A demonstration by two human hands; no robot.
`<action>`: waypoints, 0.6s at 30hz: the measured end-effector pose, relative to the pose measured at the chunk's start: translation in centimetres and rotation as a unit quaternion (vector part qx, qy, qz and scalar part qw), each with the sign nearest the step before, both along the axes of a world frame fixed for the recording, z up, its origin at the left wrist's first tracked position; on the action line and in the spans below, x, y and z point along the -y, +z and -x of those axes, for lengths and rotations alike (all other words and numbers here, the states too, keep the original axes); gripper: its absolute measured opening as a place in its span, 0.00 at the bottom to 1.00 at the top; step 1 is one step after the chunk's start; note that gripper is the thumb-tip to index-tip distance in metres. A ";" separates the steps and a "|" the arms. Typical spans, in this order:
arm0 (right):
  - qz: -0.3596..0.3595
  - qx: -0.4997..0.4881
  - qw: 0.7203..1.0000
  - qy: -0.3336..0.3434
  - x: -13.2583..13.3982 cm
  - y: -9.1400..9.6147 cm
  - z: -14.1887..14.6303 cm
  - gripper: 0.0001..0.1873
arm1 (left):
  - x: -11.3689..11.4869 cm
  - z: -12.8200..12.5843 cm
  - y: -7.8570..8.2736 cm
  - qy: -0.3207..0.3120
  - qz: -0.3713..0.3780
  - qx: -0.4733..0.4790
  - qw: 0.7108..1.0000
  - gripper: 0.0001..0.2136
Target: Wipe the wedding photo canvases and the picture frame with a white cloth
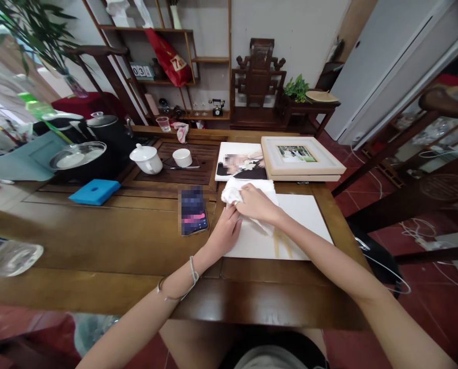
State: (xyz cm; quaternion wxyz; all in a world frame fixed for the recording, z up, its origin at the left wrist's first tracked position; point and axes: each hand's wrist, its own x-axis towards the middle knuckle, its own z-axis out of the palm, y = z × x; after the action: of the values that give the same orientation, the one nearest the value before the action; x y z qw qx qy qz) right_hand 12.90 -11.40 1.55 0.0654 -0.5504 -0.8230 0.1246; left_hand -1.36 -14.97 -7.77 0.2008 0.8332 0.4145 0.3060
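My right hand [256, 203] is closed on a white cloth [232, 193] and presses it onto a white board [301, 220] lying flat on the wooden table [109, 241]. My left hand [225, 231] rests on the board's left edge with its fingers curled, just under the right hand. A phone [193, 210] lies immediately left of both hands. Behind the cloth lies a printed photo [241, 163], and to its right stands a stack of framed pictures [300, 157].
A tea tray [190, 169] holds a white teapot [147, 159] and a cup [182, 157]. A blue pad [94, 191], kettles [104, 134] and a glass lid [77, 155] sit at the left. A plastic bottle [9, 258] lies at the near left. Cables [386, 271] trail on the floor at right.
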 end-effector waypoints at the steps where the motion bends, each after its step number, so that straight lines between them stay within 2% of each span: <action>1: -0.006 0.006 1.000 0.007 0.1 0.1 0.2 0.18 | 0.0 0.0 0.1 -0.003 -0.003 0.005 1.000 0.17; 4: -0.027 0.030 0.999 0.011 0.8 0.1 -1.0 0.16 | 0.0 0.0 0.0 -0.003 0.005 0.002 1.000 0.18; 7: -0.045 0.053 0.998 -0.013 1.7 -0.8 -3.9 0.16 | 0.0 0.0 -0.5 0.003 0.024 -0.017 1.000 0.21; 9: -0.066 0.055 0.996 -0.011 2.4 -1.9 -5.5 0.20 | -0.1 0.0 -0.8 0.007 0.031 -0.026 0.999 0.22; 11: -0.091 0.053 0.994 0.019 3.6 -3.1 -6.2 0.27 | -0.1 0.0 -1.0 0.012 0.035 -0.030 0.999 0.22; 15: -0.094 0.081 0.988 0.096 9.1 -4.9 -4.5 0.37 | 0.0 0.1 -0.9 0.011 0.041 -0.026 0.999 0.22; 18: -0.092 0.089 0.983 0.129 13.8 -4.7 -2.7 0.41 | 0.0 0.3 -0.7 0.003 0.036 -0.020 0.999 0.22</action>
State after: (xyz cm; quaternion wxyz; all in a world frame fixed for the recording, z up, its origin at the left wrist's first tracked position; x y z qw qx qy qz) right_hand 15.63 -25.21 -3.18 0.0260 -0.4397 -0.8977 0.0066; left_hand -1.63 -14.98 -8.51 0.2217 0.8300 0.4319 0.2746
